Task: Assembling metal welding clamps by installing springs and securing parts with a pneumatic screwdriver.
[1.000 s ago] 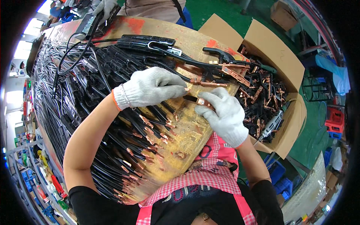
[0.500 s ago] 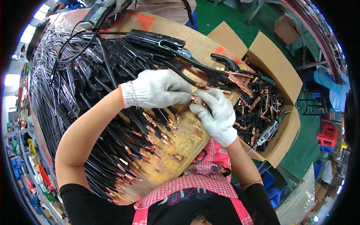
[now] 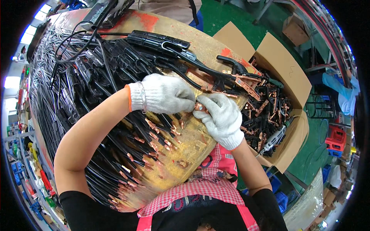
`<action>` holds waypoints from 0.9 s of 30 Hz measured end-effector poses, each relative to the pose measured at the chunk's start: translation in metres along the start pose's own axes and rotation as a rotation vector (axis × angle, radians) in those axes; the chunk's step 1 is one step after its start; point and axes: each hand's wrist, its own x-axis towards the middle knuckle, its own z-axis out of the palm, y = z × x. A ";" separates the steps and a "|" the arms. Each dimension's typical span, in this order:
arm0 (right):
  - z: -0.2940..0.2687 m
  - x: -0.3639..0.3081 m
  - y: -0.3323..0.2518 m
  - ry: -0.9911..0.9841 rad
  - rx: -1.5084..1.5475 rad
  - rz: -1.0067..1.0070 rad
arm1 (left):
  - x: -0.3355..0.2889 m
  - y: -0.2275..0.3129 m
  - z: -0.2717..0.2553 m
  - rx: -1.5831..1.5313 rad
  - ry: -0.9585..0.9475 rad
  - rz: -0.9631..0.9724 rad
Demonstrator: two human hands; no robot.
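Both my hands wear white knitted gloves and meet over the table's right part. A small copper-coloured clamp part (image 3: 200, 108) shows between the fingertips. My right hand (image 3: 221, 121) is closed round it with thumb and fingers. My left hand (image 3: 163, 93) is closed too, its fingertips pinched against the part's left end; whatever else they grip is hidden. Just beyond the hands lies another copper clamp piece (image 3: 219, 91) by a black cable. Under and before my left hand, black cables (image 3: 131, 140) fan out, their ends wrapped in copper (image 3: 152, 125).
Black clamp holders (image 3: 154, 40) and many cables cover the worn yellow table (image 3: 192, 148). At right, an open cardboard box (image 3: 287, 73) holds copper-and-black clamps (image 3: 269, 107) and a power screwdriver (image 3: 274, 138). Another person (image 3: 169, 9) stands at the far edge.
My hands have shifted slightly with the copper part, which now shows less between the fingertips. My right fingers have closed in over it. At the far edge, the co-worker's black holder has moved.
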 end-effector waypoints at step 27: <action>0.007 0.023 0.003 -0.004 0.099 -0.164 | -0.005 0.003 0.001 0.252 0.058 -0.005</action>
